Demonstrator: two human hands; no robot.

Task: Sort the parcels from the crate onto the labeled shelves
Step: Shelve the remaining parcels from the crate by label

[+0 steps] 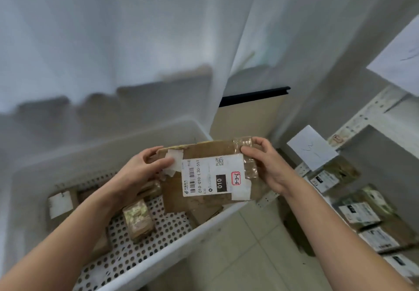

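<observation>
Here, both hands grip a taped, white-labelled cardboard parcel (210,172).

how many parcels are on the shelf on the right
4 parcels in a row on the shelf: one below the paper sheet, the next two toward the camera, the last at the frame's edge. The right arm may hide more.

One head-worn wide-angle camera looks steeply down, close over the crate (127,147).
</observation>
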